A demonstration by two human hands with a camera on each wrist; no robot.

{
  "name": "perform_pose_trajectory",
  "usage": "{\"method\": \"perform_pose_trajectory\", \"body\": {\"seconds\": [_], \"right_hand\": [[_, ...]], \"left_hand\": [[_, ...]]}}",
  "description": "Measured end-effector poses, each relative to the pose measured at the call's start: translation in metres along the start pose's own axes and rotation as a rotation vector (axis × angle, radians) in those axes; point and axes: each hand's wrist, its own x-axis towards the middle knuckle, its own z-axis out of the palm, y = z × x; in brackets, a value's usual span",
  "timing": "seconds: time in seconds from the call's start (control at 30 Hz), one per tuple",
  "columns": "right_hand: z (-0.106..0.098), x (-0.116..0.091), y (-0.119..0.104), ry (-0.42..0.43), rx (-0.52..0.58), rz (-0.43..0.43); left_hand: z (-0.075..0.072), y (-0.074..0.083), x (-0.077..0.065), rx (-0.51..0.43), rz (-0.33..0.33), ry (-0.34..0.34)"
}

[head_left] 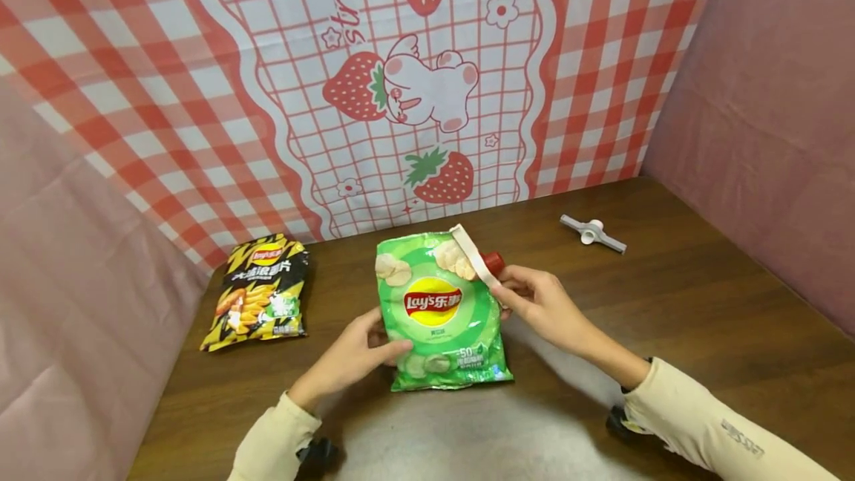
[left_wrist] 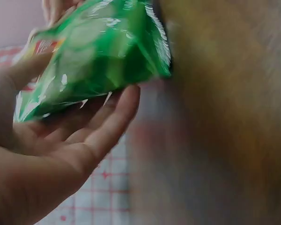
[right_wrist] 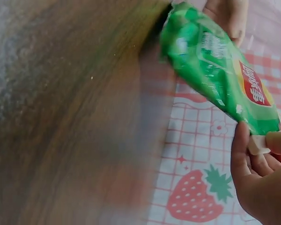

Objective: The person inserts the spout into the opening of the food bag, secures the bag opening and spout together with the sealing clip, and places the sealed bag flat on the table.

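A green Lay's bag of chips is tilted up over the table in the head view. My left hand holds its lower left side, thumb on the front and fingers behind; the left wrist view shows those fingers under the bag. Across the bag's top right corner lies a white bag clip with a red cap. My right hand pinches the clip's near end between thumb and fingers. In the right wrist view that clip end shows by the thumb, the rest hidden.
A black and yellow Lay's bag lies at the table's left. Towards the back right lies a grey clip with a white round cap. The brown wooden table meets a strawberry-print cloth behind and pink cloths at both sides.
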Motion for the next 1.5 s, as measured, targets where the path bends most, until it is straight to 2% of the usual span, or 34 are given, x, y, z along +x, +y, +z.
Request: {"method": "perform_pose_trajectory", "body": {"seconds": [0.1,0.23,0.43,0.6,0.7,0.8,0.93,1.1,1.37,1.5], "right_hand": [[-0.003,0.004,0.005,0.026,0.038,0.066],[-0.009,0.006,0.010,0.006,0.108,0.173],[-0.015,0.002,0.018,-0.163,0.177,0.324],[-0.019,-0.005,0.024,-0.315,0.149,0.385],[-0.021,-0.005,0.028,-0.362,0.159,0.392],[-0.025,-0.002,0.034,-0.357,0.135,0.372],[-0.031,0.003,0.041,-0.310,0.087,0.346],[-0.037,0.010,0.050,-0.254,0.074,0.366],[-0.043,0.021,0.060,-0.226,0.037,0.387],[-0.044,0.026,0.065,-0.228,0.006,0.404]], "left_hand": [[0.009,-0.004,0.004,-0.104,-0.022,-0.028],[0.015,-0.005,0.009,-0.137,-0.032,-0.004],[0.013,-0.006,0.019,-0.177,0.005,0.047],[0.014,0.001,0.033,-0.222,0.048,0.071],[0.015,0.004,0.045,-0.208,0.063,0.092],[0.016,0.006,0.059,-0.177,0.069,0.097],[0.019,0.006,0.078,-0.151,0.060,0.104],[0.024,0.004,0.099,-0.152,0.023,0.129],[0.026,0.005,0.120,-0.070,-0.039,0.185],[0.026,0.001,0.130,-0.021,-0.097,0.191]]}}
